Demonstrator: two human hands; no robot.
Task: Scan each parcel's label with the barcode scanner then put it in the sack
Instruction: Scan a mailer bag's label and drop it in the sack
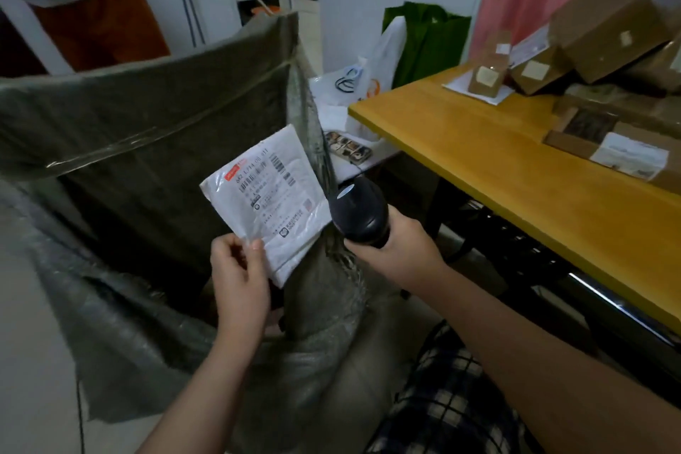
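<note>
Left hand [239, 276] closed on the lower corner of a flat white parcel [267, 201], thumb on the face and fingers behind, label side held up toward the camera. Right hand [396, 245] wrapped tight around the handle of a black barcode scanner [359, 212], its head touching or nearly touching the parcel's right edge. Printed label [269, 192] with bars and a red tag covering most of the parcel's face; print too blurred to read.

Behind and below the parcel, a large grey-green woven sack [147, 114], mouth wide open with a clear liner folded over its rim. Inside of the sack dark, contents impossible to make out; bottom hidden by the forearms and the near wall.

Right of the sack, a yellow desk [516, 173] carrying a pile of brown cardboard boxes [604, 37] with pale labels, the pile cut off at the frame's right edge. Between sack and desk, white plastic bags [372, 77] and a green bag [431, 37]. Above the sack's far rim, part of another person in orange trousers [99, 29], cut off at the top.
</note>
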